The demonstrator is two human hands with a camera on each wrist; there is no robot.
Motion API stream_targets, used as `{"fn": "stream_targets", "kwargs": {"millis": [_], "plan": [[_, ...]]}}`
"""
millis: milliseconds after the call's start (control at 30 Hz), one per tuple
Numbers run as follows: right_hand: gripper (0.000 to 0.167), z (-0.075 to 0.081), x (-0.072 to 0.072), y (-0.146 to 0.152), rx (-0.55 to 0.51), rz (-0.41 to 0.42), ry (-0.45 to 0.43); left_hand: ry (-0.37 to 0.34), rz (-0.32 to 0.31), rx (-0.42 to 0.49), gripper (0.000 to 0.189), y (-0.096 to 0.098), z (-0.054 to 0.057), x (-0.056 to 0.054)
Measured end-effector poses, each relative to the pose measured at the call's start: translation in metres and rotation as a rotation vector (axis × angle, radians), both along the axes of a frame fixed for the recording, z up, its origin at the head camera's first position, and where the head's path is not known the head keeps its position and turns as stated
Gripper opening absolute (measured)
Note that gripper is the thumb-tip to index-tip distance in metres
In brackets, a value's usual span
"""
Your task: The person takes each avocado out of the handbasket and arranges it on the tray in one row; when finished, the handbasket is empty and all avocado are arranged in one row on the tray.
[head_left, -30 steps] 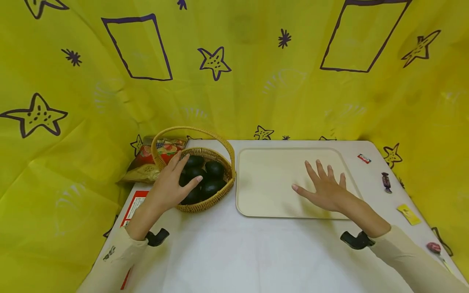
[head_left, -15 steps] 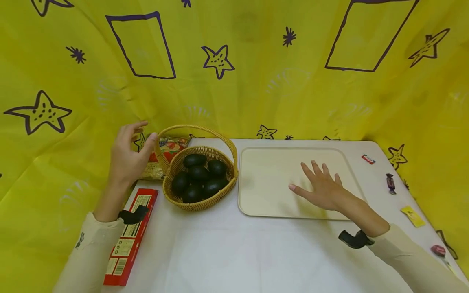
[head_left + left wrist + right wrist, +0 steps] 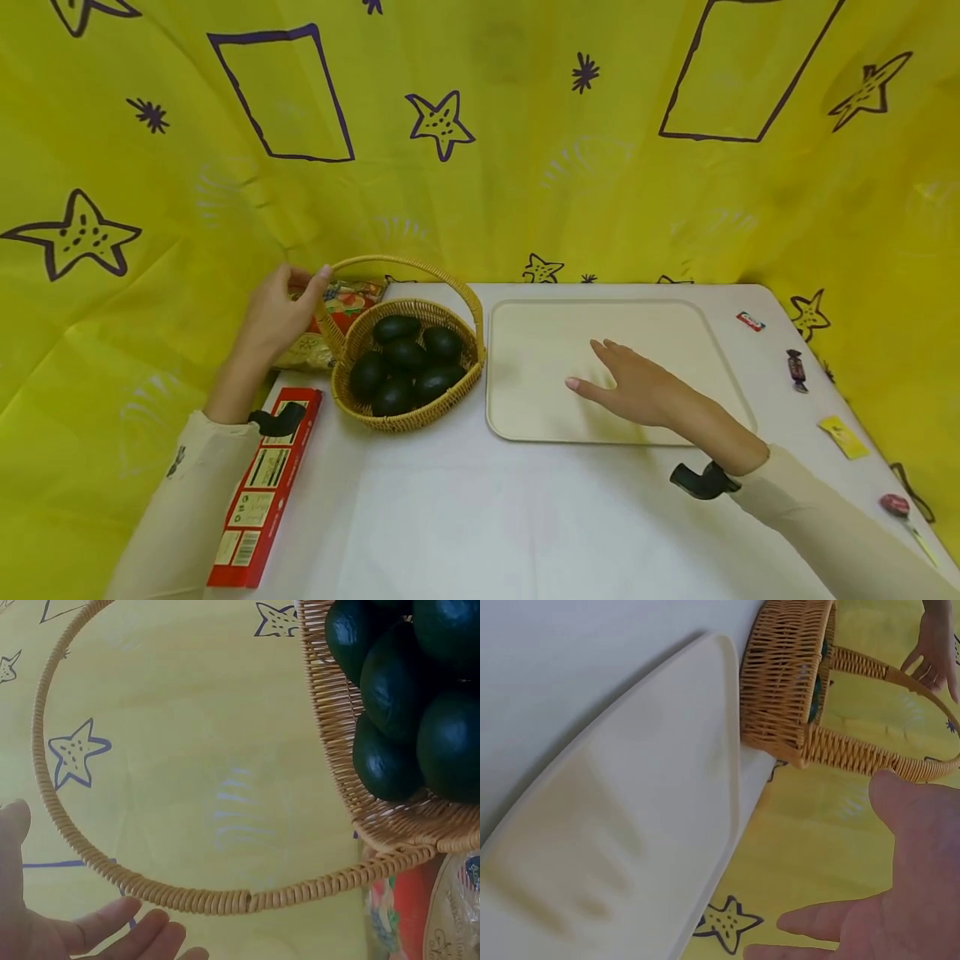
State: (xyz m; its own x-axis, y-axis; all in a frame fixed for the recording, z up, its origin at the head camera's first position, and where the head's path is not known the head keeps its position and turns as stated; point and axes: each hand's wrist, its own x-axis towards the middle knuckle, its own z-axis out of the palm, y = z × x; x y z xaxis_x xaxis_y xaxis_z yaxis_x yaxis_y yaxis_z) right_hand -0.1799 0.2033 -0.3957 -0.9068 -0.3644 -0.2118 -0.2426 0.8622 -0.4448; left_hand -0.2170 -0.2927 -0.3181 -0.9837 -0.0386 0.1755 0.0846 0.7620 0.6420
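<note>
A wicker basket [image 3: 405, 422] with a tall arched handle [image 3: 427, 268] holds several dark green avocados [image 3: 405, 356]. At the left side of that handle is my left hand [image 3: 281, 308]. Its thumb and fingers are spread, and in the left wrist view the fingertips [image 3: 154, 922] lie right beside the outer edge of the handle, not wrapped round it. Over the cream rectangular tray [image 3: 540, 358] hovers my right hand [image 3: 637, 387], thumb apart and fingers straight, holding nothing. Its shadow falls on the tray in the right wrist view.
Behind the basket lie food packets [image 3: 307, 352], and a long red box [image 3: 262, 492] lies along the left edge. Wrapped sweets [image 3: 797, 370] and a lollipop [image 3: 896, 505] line the right edge. A yellow patterned cloth [image 3: 510, 200] hangs behind the white table.
My left hand has moved from above the avocados to the left, then inward to the basket's handle. Lately my right hand has shifted slightly left over the tray. The basket stays put.
</note>
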Motion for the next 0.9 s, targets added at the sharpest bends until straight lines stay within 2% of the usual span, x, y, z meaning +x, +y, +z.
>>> {"fn": "stream_targets", "kwargs": {"millis": [367,600,900], "plan": [[0.109,-0.005,-0.010,-0.031,-0.040,0.015,-0.016,0.011,0.015,-0.007,0.075,0.007,-0.002,-0.006],[0.103,-0.009,-0.017,-0.064,-0.077,0.054,-0.021,0.026,0.030,-0.034,0.073,0.008,-0.004,-0.008],[0.091,-0.008,-0.014,-0.104,-0.123,0.101,-0.049,0.039,0.022,-0.040,0.069,0.008,-0.005,-0.012]]}}
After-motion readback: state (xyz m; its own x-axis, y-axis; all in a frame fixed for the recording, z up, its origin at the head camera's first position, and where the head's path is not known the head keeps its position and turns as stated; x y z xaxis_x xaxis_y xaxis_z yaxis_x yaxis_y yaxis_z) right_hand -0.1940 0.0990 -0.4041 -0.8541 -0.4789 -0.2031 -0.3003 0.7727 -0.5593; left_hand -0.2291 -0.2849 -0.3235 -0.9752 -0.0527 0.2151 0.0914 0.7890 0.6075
